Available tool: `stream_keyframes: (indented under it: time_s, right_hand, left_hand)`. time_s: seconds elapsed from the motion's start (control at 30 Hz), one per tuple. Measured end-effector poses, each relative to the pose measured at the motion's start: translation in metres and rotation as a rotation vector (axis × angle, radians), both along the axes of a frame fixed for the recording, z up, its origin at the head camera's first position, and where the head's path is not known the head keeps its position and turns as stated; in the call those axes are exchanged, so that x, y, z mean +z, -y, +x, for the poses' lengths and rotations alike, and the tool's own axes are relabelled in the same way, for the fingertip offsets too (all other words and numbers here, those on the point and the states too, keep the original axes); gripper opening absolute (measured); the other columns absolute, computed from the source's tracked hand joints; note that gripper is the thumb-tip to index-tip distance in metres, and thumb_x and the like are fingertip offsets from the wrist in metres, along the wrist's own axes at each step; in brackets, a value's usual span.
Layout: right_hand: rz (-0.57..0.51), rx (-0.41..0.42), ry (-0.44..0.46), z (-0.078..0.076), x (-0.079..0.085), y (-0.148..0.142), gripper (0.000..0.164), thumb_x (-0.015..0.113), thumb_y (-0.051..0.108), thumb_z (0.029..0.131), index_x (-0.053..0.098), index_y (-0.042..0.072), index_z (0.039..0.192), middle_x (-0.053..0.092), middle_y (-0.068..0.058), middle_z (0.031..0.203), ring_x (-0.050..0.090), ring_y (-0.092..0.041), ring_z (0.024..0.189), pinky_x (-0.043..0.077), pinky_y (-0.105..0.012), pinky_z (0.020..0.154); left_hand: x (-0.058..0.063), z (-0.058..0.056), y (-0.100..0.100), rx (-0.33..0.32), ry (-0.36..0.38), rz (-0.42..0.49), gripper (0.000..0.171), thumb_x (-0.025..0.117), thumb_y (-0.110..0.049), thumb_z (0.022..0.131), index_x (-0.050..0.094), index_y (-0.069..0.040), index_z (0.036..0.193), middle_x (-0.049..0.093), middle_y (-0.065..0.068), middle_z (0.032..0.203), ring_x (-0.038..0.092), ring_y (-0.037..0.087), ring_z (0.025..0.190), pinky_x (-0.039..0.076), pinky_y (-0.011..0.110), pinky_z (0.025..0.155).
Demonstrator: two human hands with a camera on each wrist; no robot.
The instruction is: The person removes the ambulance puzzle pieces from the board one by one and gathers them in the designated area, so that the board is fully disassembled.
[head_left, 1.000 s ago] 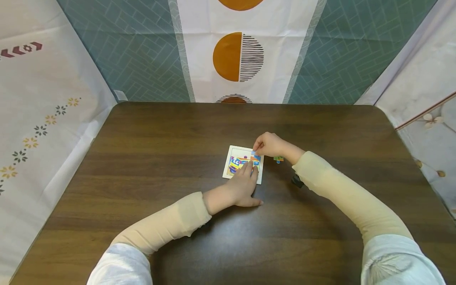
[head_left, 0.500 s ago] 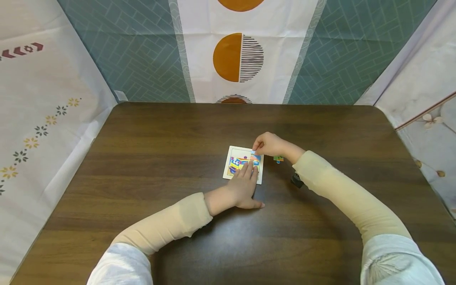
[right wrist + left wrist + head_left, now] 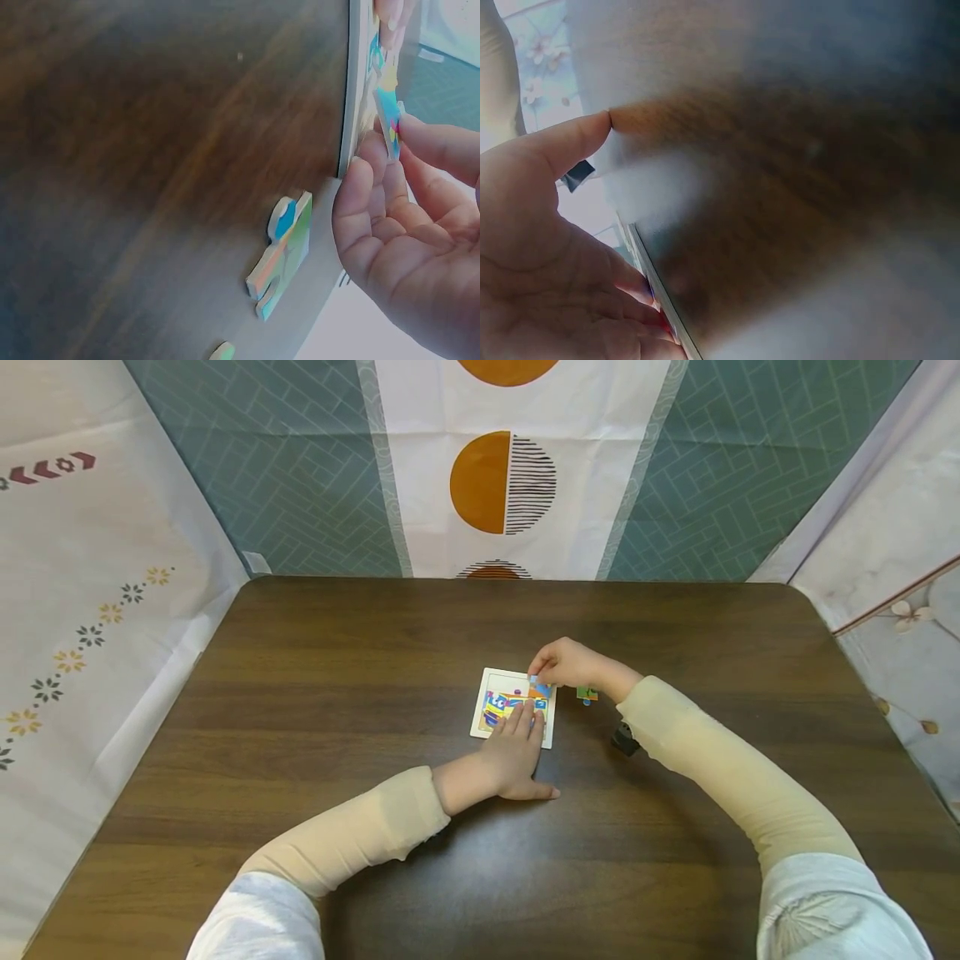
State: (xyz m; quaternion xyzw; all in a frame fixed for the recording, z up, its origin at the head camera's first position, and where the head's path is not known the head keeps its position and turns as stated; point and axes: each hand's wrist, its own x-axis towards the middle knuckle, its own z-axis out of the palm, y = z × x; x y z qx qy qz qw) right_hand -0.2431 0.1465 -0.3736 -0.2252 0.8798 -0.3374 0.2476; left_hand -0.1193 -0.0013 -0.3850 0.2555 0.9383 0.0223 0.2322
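Patterned cloths (image 3: pixel 307 485) round this table (image 3: pixel 315 677) form a booth.

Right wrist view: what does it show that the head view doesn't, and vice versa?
Only right wrist: the palm of the right hand and the pale cut edge of the loose puzzle piece. Only head: beige sleeves and the orange half-circle on the backdrop. Both: the right hand pinching a blue piece, the puzzle board, fingers of the left hand, and the table.

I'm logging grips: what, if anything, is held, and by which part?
The right hand pinches a puzzle piece by one end. The left hand grips nothing, resting on the puzzle board.
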Motion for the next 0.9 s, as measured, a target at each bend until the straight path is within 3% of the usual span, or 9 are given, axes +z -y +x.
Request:
stream_keyframes:
  time_s: [0.17, 0.43, 0.6, 0.9]
  right_hand:
    - [-0.014, -0.033, 0.055, -0.003, 0.004, -0.01, 0.023, 0.06, 0.006, 0.091, 0.065, -0.006, 0.11, 0.068, -0.02, 0.103, 0.061, -0.023, 0.085, 0.052, -0.036, 0.078]
    - [-0.031, -0.066, 0.08, -0.003, 0.01, -0.032, 0.023, 0.059, 0.006, 0.092, 0.064, -0.007, 0.111, 0.066, -0.016, 0.098, 0.057, -0.02, 0.079, 0.051, -0.032, 0.074]
    - [-0.021, -0.091, 0.093, 0.001, 0.012, -0.059, 0.023, 0.057, 0.006, 0.093, 0.063, -0.007, 0.111, 0.066, -0.014, 0.101, 0.059, -0.017, 0.083, 0.051, -0.034, 0.078]
    - [0.006, -0.117, 0.102, 0.005, 0.027, -0.11, 0.025, 0.054, 0.003, 0.093, 0.06, -0.012, 0.113, 0.064, -0.02, 0.111, 0.061, -0.016, 0.089, 0.052, -0.042, 0.084]
  left_hand:
    - [0.002, 0.0, 0.0, -0.002, -0.01, -0.011, 0.108, 0.056, -0.067, 0.082, 0.006, -0.002, 0.152, -0.004, 0.018, 0.159, -0.001, 0.03, 0.147, 0.015, 0.042, 0.118]
    - [0.002, 0.002, -0.002, -0.008, -0.063, -0.064, 0.105, 0.054, -0.069, 0.082, 0.013, -0.003, 0.152, 0.006, 0.017, 0.159, 0.008, 0.029, 0.147, 0.022, 0.04, 0.116]
    - [0.0, 0.003, -0.003, -0.035, -0.123, -0.091, 0.1, 0.054, -0.068, 0.082, 0.021, -0.003, 0.151, 0.015, 0.016, 0.158, 0.018, 0.028, 0.146, 0.028, 0.037, 0.114]
    - [0.002, 0.001, -0.002, -0.046, -0.157, -0.112, 0.098, 0.051, -0.069, 0.084, 0.02, -0.004, 0.151, 0.017, 0.015, 0.158, 0.02, 0.026, 0.145, 0.028, 0.036, 0.114]
